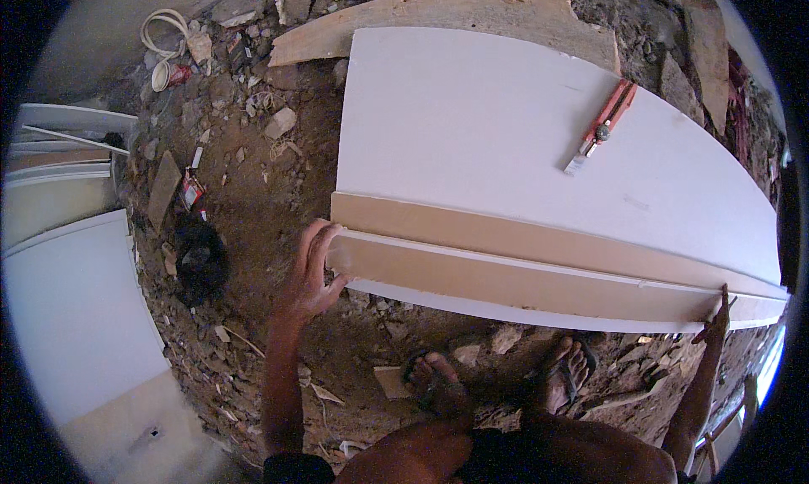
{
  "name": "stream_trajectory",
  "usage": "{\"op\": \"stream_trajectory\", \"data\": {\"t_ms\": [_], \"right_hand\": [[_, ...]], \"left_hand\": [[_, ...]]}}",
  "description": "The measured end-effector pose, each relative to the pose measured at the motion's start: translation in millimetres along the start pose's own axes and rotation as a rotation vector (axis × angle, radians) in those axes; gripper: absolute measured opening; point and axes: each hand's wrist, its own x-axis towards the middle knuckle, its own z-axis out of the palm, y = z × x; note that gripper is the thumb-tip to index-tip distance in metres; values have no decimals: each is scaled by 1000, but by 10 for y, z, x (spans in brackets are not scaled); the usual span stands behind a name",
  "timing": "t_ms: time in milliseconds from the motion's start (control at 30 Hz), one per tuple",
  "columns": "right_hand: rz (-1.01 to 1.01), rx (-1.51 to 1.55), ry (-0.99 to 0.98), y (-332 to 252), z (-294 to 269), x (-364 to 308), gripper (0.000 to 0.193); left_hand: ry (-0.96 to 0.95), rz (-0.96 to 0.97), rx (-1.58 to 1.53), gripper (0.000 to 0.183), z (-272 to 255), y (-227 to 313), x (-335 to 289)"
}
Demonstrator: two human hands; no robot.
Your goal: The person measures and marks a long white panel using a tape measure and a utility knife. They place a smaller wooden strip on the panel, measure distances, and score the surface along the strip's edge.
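A large white board [480, 121] lies flat on the rubble ground. Along its near edge sit two long brown strips [522, 269], cut from the board. My left hand [312, 273] grips the left end of the nearer strip, fingers curled over its top edge. My right hand [716, 315] holds the same strip far to the right, near its other end. A red utility knife [602, 126] rests on the white board, toward the right, apart from both hands.
My sandalled feet [438, 387] stand on dirt and rubble just below the board. A rough wooden plank [438, 12] lies beyond the board. More white boards [76, 315] are stacked at the left. A black bag [200, 265] and scraps litter the ground.
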Motion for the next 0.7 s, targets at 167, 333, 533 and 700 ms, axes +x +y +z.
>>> {"op": "stream_trajectory", "data": {"t_ms": [167, 333, 533, 700], "right_hand": [[341, 90, -84, -279, -46, 38, 84], [404, 244, -143, -409, -259, -3, 95], [516, 426, -247, -414, -285, -19, 111], [682, 605, -355, -455, -355, 3, 127]], "left_hand": [[-32, -38, 7, 89, -57, 95, 10], [-45, -25, 54, 88, -54, 63, 12], [-30, -3, 32, 87, -32, 43, 22], [-8, 1, 17, 85, -6, 65, 25]]}}
